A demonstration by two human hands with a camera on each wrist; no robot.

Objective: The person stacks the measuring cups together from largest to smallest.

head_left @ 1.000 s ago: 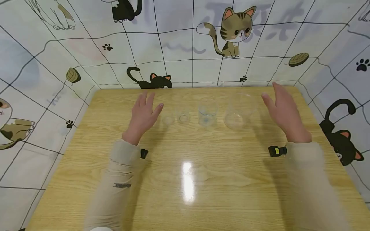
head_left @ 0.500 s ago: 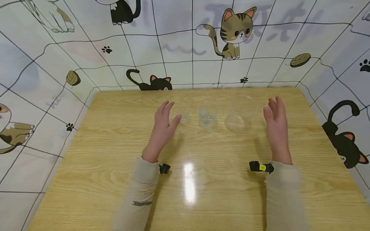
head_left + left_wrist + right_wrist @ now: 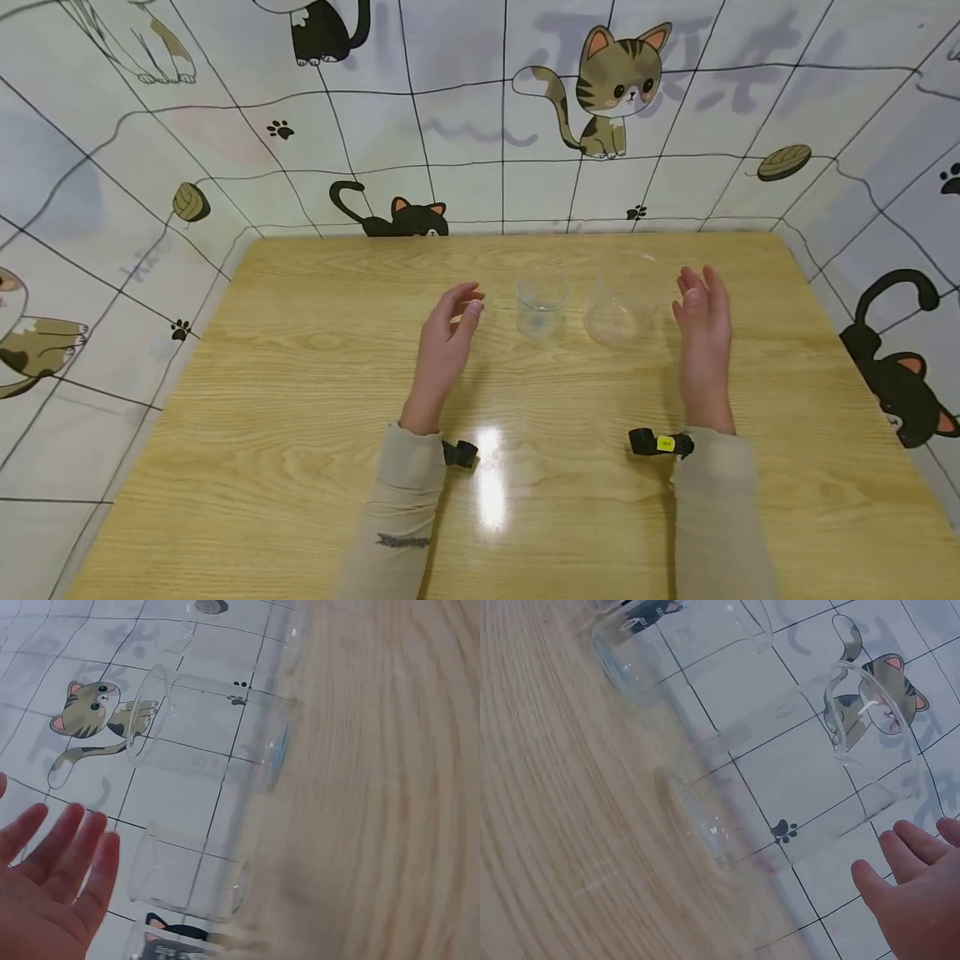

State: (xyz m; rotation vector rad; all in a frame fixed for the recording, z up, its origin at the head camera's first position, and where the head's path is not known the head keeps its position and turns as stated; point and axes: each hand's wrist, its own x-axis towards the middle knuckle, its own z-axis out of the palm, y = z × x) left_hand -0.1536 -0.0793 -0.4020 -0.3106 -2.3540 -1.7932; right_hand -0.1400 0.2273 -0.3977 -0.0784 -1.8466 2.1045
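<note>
Clear glass vessels stand in a row across the wooden table [image 3: 315, 467]. My left hand [image 3: 444, 354], fingers relaxed and slightly bent, is beside the left end of the row and largely hides the small glasses in the head view. In the left wrist view, a small glass [image 3: 187, 874] stands just past the fingertips, with a smaller one [image 3: 172, 946] partly cut off below it. Further right come a medium glass [image 3: 542, 304] and a large glass vessel [image 3: 622, 310] with a shaped rim. My right hand [image 3: 703, 350] is held up to its right. Neither hand holds anything.
White tile-patterned panels [image 3: 465, 125] with cartoon cats rise behind the table and on both sides. A black wrist camera [image 3: 459, 454] sits on the left wrist, another [image 3: 660, 442] on the right. A bright light reflection lies on the front of the table.
My left hand has moved right and nearer, over the small glasses in the head view, its fingers bending a little. My right hand has come nearer and slightly left, towards the large vessel.
</note>
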